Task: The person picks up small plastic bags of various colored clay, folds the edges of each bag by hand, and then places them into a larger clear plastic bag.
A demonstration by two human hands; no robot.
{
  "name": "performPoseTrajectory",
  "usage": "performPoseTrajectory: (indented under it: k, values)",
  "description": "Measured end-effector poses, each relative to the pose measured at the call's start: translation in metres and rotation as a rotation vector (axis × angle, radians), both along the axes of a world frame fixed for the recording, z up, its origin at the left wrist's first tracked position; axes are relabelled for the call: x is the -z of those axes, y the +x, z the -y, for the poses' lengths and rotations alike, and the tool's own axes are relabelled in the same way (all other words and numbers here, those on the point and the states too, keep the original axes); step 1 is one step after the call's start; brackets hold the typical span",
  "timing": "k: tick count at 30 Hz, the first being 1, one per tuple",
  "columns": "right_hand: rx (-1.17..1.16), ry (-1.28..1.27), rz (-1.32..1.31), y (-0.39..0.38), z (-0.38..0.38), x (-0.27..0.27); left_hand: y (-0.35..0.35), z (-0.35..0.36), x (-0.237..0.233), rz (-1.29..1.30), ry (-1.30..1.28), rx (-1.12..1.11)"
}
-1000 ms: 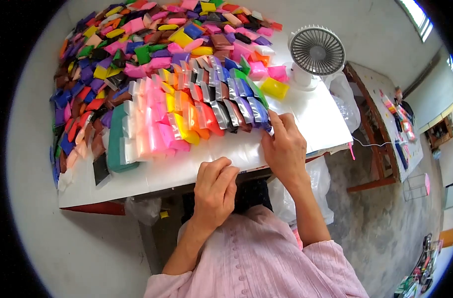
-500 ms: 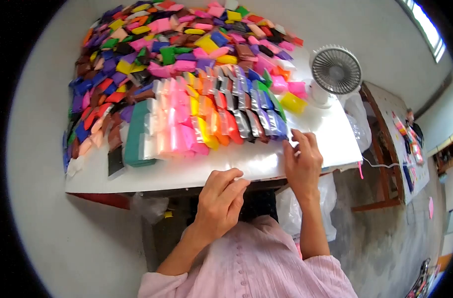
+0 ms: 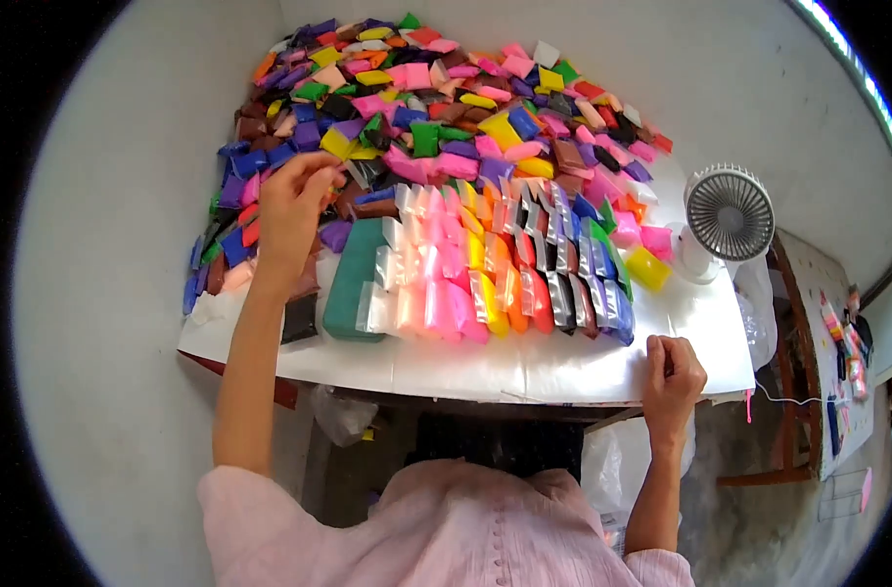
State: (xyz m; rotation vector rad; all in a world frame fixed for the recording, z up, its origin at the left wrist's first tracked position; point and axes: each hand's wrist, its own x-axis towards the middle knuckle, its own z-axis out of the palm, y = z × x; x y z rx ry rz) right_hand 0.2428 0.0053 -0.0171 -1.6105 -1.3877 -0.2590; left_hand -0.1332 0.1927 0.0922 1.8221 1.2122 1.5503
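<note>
My left hand [image 3: 294, 210] reaches over the left part of a large heap of small coloured packets [image 3: 456, 137]. Its fingertips are bent together beside a yellow packet [image 3: 336, 144] and a dark one with clear wrap; whatever they pinch, if anything, is hidden. Resting near the table's front edge at the right, my right hand [image 3: 673, 382] is loosely curled, and nothing shows in it. Between the hands stand neat rows of plastic-wrapped packets [image 3: 451, 308], running from pale pink through yellow, orange and red to black, brown and blue. A green block [image 3: 353, 293] sits against their left end.
A small white fan [image 3: 728, 215] stands at the table's right side, with a yellow packet [image 3: 647, 268] near its base. A black packet [image 3: 300, 318] lies left of the green block on the white tabletop [image 3: 553, 370]. Clear plastic bags [image 3: 343, 416] hang below the table edge.
My left hand has gone from the front edge up and left to the heap. My right hand has drawn back from the rows' right end and curled. The camera view has shifted.
</note>
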Motion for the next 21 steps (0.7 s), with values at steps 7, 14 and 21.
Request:
performPoseTrajectory:
  k: [7, 14, 21]
  values:
    - [0.089, 0.015, 0.016, -0.006, -0.002, 0.002, 0.036, -0.153, 0.012, -0.461, 0.151, 0.035]
    - [0.148, 0.002, 0.002, -0.01, -0.005, 0.0, 0.06, -0.214, 0.042, -0.877, 0.316, -0.054]
    - [0.145, 0.024, 0.008, -0.01, -0.006, 0.003, 0.056, -0.197, 0.035, -1.026, 0.279, -0.159]
